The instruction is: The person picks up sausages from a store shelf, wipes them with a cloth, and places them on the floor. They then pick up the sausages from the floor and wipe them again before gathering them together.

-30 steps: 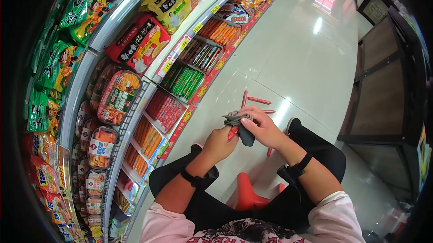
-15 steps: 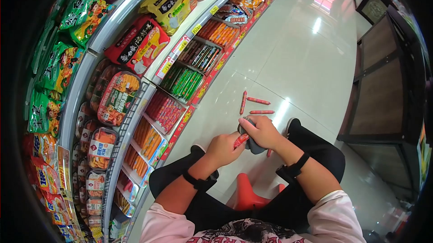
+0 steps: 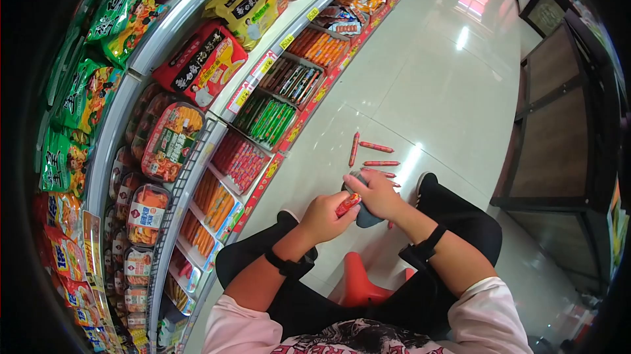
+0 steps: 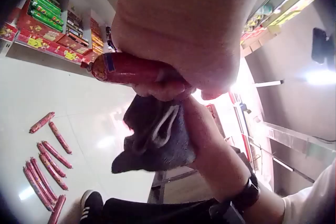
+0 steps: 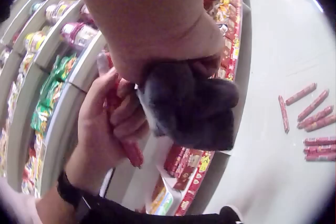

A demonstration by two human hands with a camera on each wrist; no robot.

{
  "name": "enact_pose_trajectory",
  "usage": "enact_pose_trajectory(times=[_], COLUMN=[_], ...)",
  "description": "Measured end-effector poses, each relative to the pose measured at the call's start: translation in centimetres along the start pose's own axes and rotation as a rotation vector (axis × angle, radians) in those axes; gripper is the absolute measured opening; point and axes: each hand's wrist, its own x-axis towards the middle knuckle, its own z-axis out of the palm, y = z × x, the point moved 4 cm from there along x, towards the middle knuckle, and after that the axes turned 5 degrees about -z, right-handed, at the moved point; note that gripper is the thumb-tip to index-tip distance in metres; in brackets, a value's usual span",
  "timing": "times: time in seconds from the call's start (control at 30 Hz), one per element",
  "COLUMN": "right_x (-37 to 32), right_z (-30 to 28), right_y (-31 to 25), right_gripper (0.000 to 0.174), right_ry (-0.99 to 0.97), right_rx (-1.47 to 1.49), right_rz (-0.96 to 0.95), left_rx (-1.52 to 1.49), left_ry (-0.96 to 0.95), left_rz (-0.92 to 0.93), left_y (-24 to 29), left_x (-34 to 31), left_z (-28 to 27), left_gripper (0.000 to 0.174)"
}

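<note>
My left hand [image 3: 327, 218] grips a red-wrapped sausage [image 3: 348, 204], one end of which sticks out past the fingers. Right beside it, my right hand [image 3: 382, 195] holds a dark grey cloth [image 3: 369, 218] bunched in its fingers. From the left wrist view, the sausage [image 4: 128, 70] lies across the left fingers, and the cloth [image 4: 157, 140] hangs in folds behind them. Both ends of the sausage [image 5: 134, 154] show in the right wrist view, with the cloth close by. Several similar sausages [image 3: 381, 163] lie on the floor just beyond the hands.
Shelves on the left carry boxes of sausages [image 3: 242, 162], green packets [image 3: 269, 119] and packaged noodles [image 3: 207, 62]. A red stool [image 3: 360, 282] stands between the person's legs. Dark wooden cabinets [image 3: 549, 117] line the right side of the tiled floor [image 3: 420, 85].
The cloth and right hand have moved from above the left hand to its right side. The left hand has shifted slightly right, and more of the sausage shows. Additional floor sausages have come into view.
</note>
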Motion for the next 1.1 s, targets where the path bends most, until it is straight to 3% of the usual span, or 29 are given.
enact_pose_trajectory(times=[0.03, 0.07, 0.2, 0.3, 0.33, 0.4, 0.5, 0.67, 0.8, 0.87, 0.93, 1.03, 1.1], right_x=[-0.4, -0.5, -2.2, -3.4, -4.0, -5.2, -5.5, -5.1, -5.0, -5.1, -5.3, -5.7, -5.6], right_z=[0.2, 0.8, 2.4, 3.1, 3.3, 4.1, 4.3, 4.1, 3.7, 3.7, 3.8, 4.0, 4.1], right_y=[0.0, 0.8, -0.2, 0.3, 1.3, 3.5, 4.9, 4.6, 4.3, 4.3, 4.1, 3.6, 3.3], right_gripper=[0.053, 0.05, 0.04, 0.038, 0.037, 0.038, 0.039, 0.038, 0.039, 0.04, 0.04, 0.041, 0.041], right_ry=[0.012, 0.065, -0.172, -0.625, -0.692, -0.825, -0.904, -0.812, -0.787, -0.806, -0.829, -0.849, -0.854], right_rx=[-0.136, -0.387, -1.015, -1.006, -1.036, -1.093, -1.149, -1.105, -1.13, -1.139, -1.14, -1.12, -1.125], right_rz=[0.006, -0.181, -0.426, -0.202, -0.147, -0.035, 0.11, 0.062, 0.022, 0.029, 0.051, 0.062, 0.07], left_rx=[-0.021, -0.041, -0.141, -0.091, -0.102, 0.085, 0.313, 0.367, 0.386, 0.518, 0.698, 1.156, 0.986], left_ry=[-0.004, -0.007, 0.111, 0.061, 0.006, -0.133, -0.305, -0.403, -0.015, 0.185, 0.345, 0.891, 0.929], left_rz=[-0.035, -0.073, -0.092, -0.208, -0.328, -0.364, -0.406, -0.41, -0.491, -0.61, -0.614, -0.34, -0.315], left_y=[0.1, 0.1, -0.6, -3.0, -4.9, -7.3, -9.9, -15.1, -19.8, -19.3, -17.9, -14.6, -14.5], left_x=[0.2, 0.4, 1.0, 1.2, 1.2, 0.8, -0.3, -1.0, -1.3, -1.9, -2.5, -3.3, -3.1], left_z=[-0.2, -0.5, -1.3, -2.0, -1.9, -2.0, -2.1, -4.2, -9.1, -12.2, -15.0, -16.7, -17.6], left_gripper=[0.019, 0.019, 0.021, 0.023, 0.026, 0.027, 0.029, 0.037, 0.032, 0.036, 0.039, 0.039, 0.04])
